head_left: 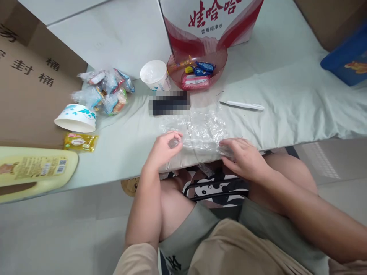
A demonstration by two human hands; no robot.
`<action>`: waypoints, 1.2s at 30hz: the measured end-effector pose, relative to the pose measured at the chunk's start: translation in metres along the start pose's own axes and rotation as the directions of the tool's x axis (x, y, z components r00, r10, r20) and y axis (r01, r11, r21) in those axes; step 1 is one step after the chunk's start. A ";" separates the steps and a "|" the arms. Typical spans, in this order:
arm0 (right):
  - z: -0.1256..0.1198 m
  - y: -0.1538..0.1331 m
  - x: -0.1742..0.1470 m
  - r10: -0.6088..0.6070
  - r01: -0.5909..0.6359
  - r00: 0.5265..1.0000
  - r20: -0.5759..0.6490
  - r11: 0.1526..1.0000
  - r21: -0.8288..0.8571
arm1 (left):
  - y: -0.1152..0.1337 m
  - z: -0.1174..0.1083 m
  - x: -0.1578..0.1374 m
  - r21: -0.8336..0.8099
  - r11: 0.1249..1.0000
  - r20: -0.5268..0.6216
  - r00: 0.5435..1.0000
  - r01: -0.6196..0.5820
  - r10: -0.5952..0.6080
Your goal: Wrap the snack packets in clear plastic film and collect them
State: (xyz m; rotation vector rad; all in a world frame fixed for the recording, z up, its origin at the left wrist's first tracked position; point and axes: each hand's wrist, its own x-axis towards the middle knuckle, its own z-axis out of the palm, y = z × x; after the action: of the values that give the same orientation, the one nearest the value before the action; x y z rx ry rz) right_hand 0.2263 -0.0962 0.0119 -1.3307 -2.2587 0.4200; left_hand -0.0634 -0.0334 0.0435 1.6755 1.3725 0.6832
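Observation:
A crinkled clear plastic bag [197, 130] lies spread at the front edge of the cloth-covered surface. Its near left corner is pinched between the thumb and fingers of my left hand [166, 147]. At its near right corner, my right hand [241, 154] grips the film with thumb and fingers. A small flap of plastic hangs over the edge between my hands. Just beyond the bag rests a dark, pixelated object [170, 103], its kind hidden by the blur. To the right of that is a white pen [242, 105].
Behind stand a pink clear bowl [219, 67] with wrapped snacks, a white paper cup [155, 76] and a printed carton [212, 23]. Several bagged snacks [106, 89], a tipped paper cup [76, 117], a yellow packet [81, 141] and a yellow bottle [37, 170] occupy the left. A blue container [348, 57] is far right.

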 end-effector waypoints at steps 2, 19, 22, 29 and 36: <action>-0.003 0.001 0.000 0.111 -0.111 0.994 0.008 0.985 0.129 | -0.001 -0.007 0.000 -0.142 0.990 -0.038 0.999 0.011 -0.016; -0.002 0.015 0.020 0.577 -0.343 0.784 -0.231 0.711 0.614 | -0.011 -0.002 0.011 -0.619 0.783 -0.054 0.993 0.053 -0.109; -0.003 0.015 0.021 0.603 -0.446 0.779 -0.175 0.728 0.521 | -0.015 0.009 0.022 -0.456 0.887 -0.202 0.963 0.070 -0.179; -0.004 0.016 0.019 0.484 -0.467 0.862 -0.150 0.874 0.137 | -0.031 0.011 0.033 -0.209 0.974 -0.316 0.936 0.090 -0.155; 0.001 0.009 0.007 0.435 -0.438 0.898 -0.073 0.862 -0.255 | -0.035 0.013 0.044 0.067 0.998 -0.353 0.935 -0.002 0.025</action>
State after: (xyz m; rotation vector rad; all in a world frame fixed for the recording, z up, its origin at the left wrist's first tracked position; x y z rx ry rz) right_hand 0.2295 -0.0855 0.0086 -1.9933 -2.0404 0.2578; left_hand -0.0594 0.0074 0.0023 1.6686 1.6489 0.9944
